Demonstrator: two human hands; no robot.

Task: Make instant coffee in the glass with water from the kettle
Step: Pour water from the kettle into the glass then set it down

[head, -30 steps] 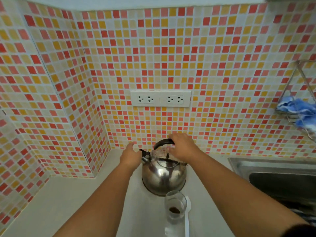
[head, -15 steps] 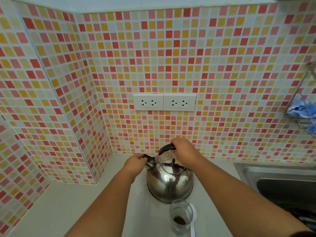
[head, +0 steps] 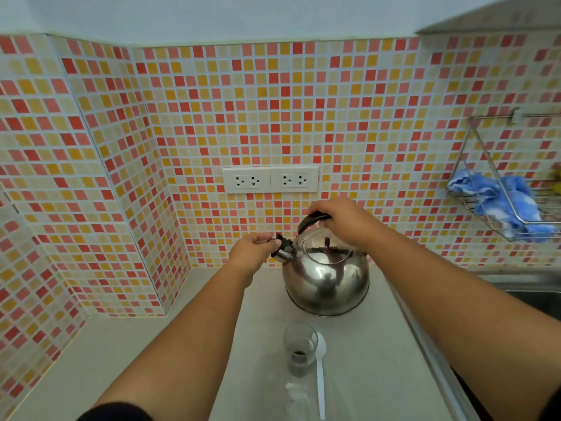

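A shiny steel kettle [head: 326, 279] stands on the pale counter [head: 151, 354] near the tiled wall. My right hand [head: 340, 221] grips its black handle on top. My left hand [head: 253, 253] pinches the black cap of the spout [head: 282, 249] on the kettle's left side. In front of the kettle a small clear glass [head: 300, 349] stands upright with dark coffee powder at its bottom. A white plastic spoon [head: 320, 375] lies just right of the glass, bowl toward the kettle.
A double wall socket [head: 270, 179] sits above the kettle. At the right a wire rack [head: 498, 177] on the wall holds a blue cloth [head: 501, 199]. The steel sink [head: 528, 287] edges the counter at right. A tiled corner juts out at left.
My left hand has closed in on the spout cap and now pinches it. My right hand stays on the handle. The view has tilted upward, so everything sits lower in the frame.
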